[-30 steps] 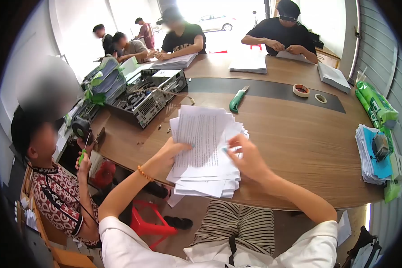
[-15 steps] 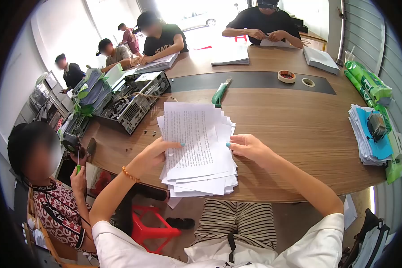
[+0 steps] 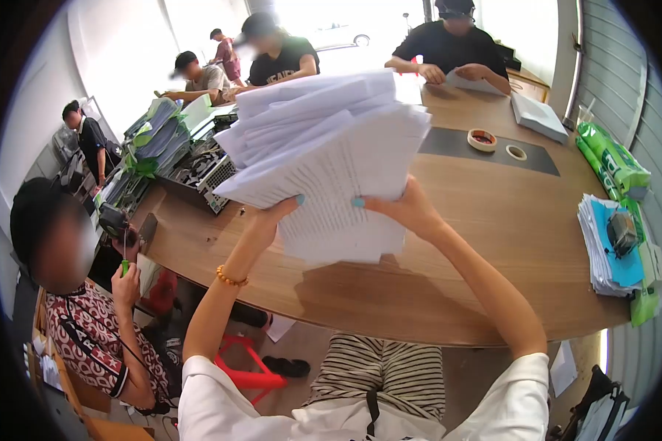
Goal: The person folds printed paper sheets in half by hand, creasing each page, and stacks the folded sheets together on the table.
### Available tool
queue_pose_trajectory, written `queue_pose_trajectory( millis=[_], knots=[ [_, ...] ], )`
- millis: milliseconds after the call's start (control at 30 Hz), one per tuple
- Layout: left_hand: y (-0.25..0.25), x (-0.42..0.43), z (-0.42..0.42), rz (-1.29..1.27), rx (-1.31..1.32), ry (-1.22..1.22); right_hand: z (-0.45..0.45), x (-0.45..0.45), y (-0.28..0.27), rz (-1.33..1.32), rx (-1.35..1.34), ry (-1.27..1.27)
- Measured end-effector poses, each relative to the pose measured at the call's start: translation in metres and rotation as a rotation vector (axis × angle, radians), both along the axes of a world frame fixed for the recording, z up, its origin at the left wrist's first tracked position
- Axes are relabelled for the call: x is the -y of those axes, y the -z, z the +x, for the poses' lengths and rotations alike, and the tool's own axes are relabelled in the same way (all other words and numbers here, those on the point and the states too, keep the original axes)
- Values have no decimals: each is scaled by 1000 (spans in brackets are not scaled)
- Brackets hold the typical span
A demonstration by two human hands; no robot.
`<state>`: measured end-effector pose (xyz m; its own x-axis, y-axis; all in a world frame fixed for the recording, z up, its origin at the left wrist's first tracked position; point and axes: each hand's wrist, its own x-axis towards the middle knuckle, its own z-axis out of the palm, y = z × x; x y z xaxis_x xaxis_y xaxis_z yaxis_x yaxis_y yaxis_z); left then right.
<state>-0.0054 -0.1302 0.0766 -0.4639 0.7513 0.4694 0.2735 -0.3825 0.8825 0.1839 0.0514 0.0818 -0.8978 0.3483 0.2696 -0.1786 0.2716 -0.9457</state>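
Note:
A thick stack of printed paper [image 3: 331, 158] is held up above the wooden table [image 3: 485, 279], tilted so its uneven far edges face upward. My left hand [image 3: 272, 220] grips its left side, thumb pressed on the printed top sheet and the other fingers hidden beneath. On the right side my right hand [image 3: 404, 209] clasps the stack the same way, thumb on the text. Some sheets stick out unevenly, and a shadow of the stack falls on the tabletop below.
An opened computer case [image 3: 198, 176] stands left. Tape rolls [image 3: 482, 140] lie at the back right, near a white paper pile [image 3: 538, 117]. A green package [image 3: 614, 158] and papers with a blue sheet [image 3: 616, 250] line the right edge. A person [image 3: 88, 294] sits at left holding a screwdriver [image 3: 125, 266].
Both hands have lifted the paper stack off the table and tipped it up. It now hides the green cutter and part of the computer case. The view has shifted slightly.

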Motion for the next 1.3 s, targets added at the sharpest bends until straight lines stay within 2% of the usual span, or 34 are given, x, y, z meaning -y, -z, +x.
queue_pose_trajectory(
  millis=[67, 167, 367, 500, 567, 600, 633, 667, 700, 833, 867, 933, 967, 1033, 1067, 1133, 1200, 1300],
  knots=[
    [-3, 1, -9, 28, -242, -103, -6, -11, 4, 70, -82, 34],
    [-9, 8, -4, 30, -317, -126, -14, -27, 33, 107, -196, 91],
    [15, -5, 12, 6, -164, -144, -23, -20, 69, 245, -411, 222],
    [1, -16, 26, 52, -3, -154, -13, -9, 40, 338, -452, 296],
    [-22, -21, 34, 58, 111, -131, -6, 3, 13, 319, -388, 314],
    [-30, -24, 35, 50, 157, -117, -3, 8, -2, 174, -252, 231],
    [-31, -26, 32, 36, 171, -130, -1, 9, -10, 161, -237, 220],
    [-35, -30, 30, -37, 313, -37, 1, 7, -17, -2, -99, 178],
    [-35, -31, 27, -105, 454, 57, 2, 5, -18, -161, 39, 137],
    [-10, -26, 11, -223, 603, 195, -3, -11, 14, -360, 80, 18],
    [0, -25, 11, -227, 610, 192, -5, -12, 24, -364, 86, 18],
    [21, -24, 10, -258, 624, -9, -8, -5, 33, -449, 207, 14],
    [31, -21, 7, -261, 632, -10, -6, -1, 34, -542, 235, -40],
    [43, -11, -2, -350, 794, -123, -8, -1, 43, -577, 287, -89],
    [46, -6, -4, -359, 793, -117, -10, -1, 48, -610, 333, -141],
    [53, 6, -3, -226, 854, -209, -11, 5, 52, -569, 352, -204],
    [56, 19, -5, -206, 837, -180, -13, 15, 57, -427, 362, -206],
    [47, 32, -8, -162, 808, -164, -11, 15, 53, -442, 359, -269]
  ],
)
